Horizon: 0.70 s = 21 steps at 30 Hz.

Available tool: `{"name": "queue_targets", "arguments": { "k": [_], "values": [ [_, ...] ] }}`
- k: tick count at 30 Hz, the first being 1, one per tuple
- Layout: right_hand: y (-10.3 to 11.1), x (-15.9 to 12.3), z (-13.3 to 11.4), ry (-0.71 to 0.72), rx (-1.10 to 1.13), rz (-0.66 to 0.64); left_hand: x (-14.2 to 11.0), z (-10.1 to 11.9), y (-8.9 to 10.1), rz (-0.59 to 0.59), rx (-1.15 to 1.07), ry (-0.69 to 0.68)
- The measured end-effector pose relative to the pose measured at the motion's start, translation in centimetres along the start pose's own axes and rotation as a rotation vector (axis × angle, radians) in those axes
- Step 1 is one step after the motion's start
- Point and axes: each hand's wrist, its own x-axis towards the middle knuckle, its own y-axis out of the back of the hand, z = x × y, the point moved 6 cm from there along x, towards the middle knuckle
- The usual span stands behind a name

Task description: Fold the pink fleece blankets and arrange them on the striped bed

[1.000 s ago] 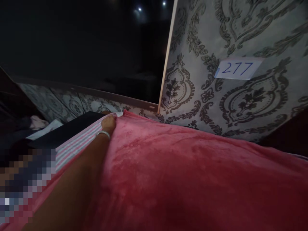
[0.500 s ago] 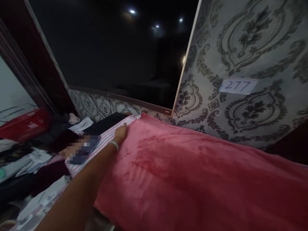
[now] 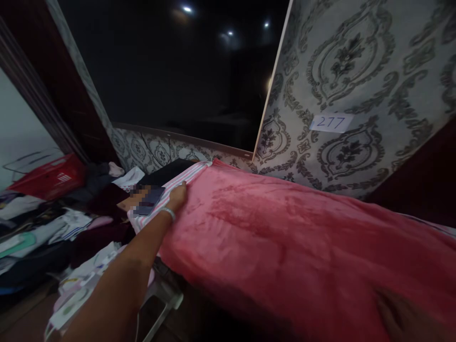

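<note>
A pink plush cloth [image 3: 256, 213] spreads across the middle and right, over a raised surface that is mostly hidden. My left hand [image 3: 177, 195], with a pale bracelet at the wrist, is closed on its left side, beside a strip of pink-and-white striped cloth [image 3: 194, 172]. Its fingertips are partly hidden. My right hand [image 3: 402, 311] shows dark and blurred at the lower right, on or just over the pink cloth; its fingers are unclear. Left of my left hand lies a dark flat item [image 3: 151, 200], with a blurred-out patch beside it.
A large black screen [image 3: 171, 71] hangs on the patterned wall, where a paper marked 277 [image 3: 331, 123] is stuck. On the left are heaped clothes [image 3: 71, 223] and a red bag [image 3: 53, 178]. A white stool-like frame [image 3: 167, 299] stands below the cloth.
My right hand has come into view at the lower right. The pink cloth's near left edge has drawn up and right, uncovering the white frame. The view has shifted slightly.
</note>
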Motion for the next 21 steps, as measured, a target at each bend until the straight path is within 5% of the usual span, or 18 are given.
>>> {"name": "queue_targets", "arguments": {
  "k": [5,9,15,21],
  "values": [
    [0.7,0.6,-1.4,-0.045,0.028,-0.001,-2.8,1.9,1.1,0.085,0.028,-0.125],
    [0.3,0.7,-1.4,-0.045,0.023,0.017,-5.6,4.3,-0.6,0.007,0.045,-0.321],
    [0.4,0.9,-2.6,-0.041,-0.008,0.062,-6.4,3.6,-2.9,-0.086,0.011,-0.274],
    [1.0,1.5,-4.0,-0.094,-0.066,0.013,-7.5,5.2,-1.4,0.072,-0.151,-0.501]
  ]
}}
